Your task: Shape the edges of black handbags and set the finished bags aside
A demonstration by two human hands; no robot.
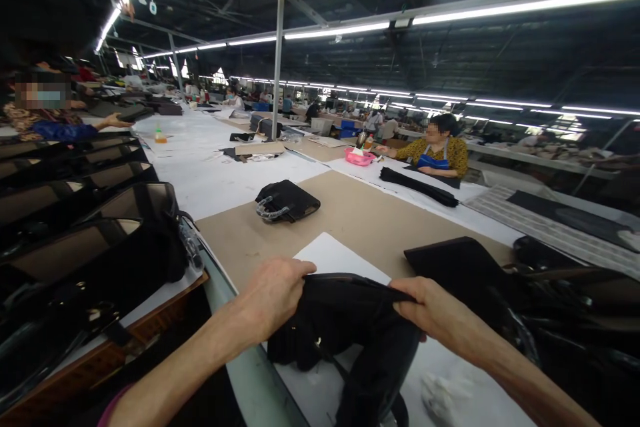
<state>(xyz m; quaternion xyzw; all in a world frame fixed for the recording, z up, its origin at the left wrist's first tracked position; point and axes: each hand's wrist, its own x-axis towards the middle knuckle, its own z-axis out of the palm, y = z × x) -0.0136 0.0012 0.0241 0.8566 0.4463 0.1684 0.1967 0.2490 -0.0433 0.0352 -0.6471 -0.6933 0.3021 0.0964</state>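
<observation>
A black handbag (340,313) is stretched between my two hands over the near edge of the table. My left hand (277,293) pinches the left end of its top edge, fingers closed and thumb pointing right. At the other end of that edge, my right hand (430,310) grips between thumb and fingers. The bag's body hangs in folds below, with small gold-coloured fittings on its front. Under it lies a white sheet (325,250). Farther off, a small black bag (295,200) with a wrapped handle lies on brown board (240,240).
Several open black bags (115,240) stand in rows at left. More black bags (560,320) and a flat black piece (450,263) lie at right. Across the table, a person (440,150) sits near a pink basket (360,157). Another person (55,107) is at far left.
</observation>
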